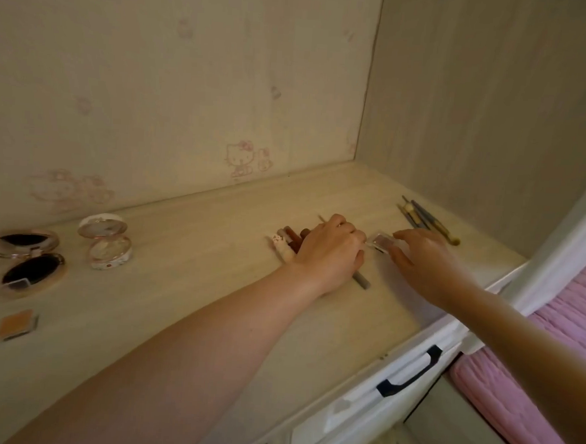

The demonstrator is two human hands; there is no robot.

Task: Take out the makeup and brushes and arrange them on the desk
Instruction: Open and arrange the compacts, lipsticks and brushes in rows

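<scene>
1. head view, progress: much of the makeup is already laid out on the counter [198, 236]. at its left end sit a dark open compact [25, 257], a pink open compact [107, 241] and an orange square pan [14, 325], spaced apart from one another.
2. towards the right end, a bundle of brushes [425, 218] lies close to the side wall, and a cluster of brown tubes [288, 240] lies side by side just left of the left hand [331, 251].
3. the left hand is knuckles up, fingers curled down over a grey pencil [361, 281], whose end sticks out under the heel of the palm. it looks gripped, though the palm hides the contact.
4. the right hand [423, 260] is spread with fingers fairly straight, its tips at the edge of a small clear case [381, 242] that lies flat on the counter between the two hands.
5. judgement: taking out seems mostly done. what is left is tidying this right-hand group. no bag or pouch is in view, so i cannot tell if more items wait.
6. the small clear case is square, with a pale pinkish pan inside.
</scene>
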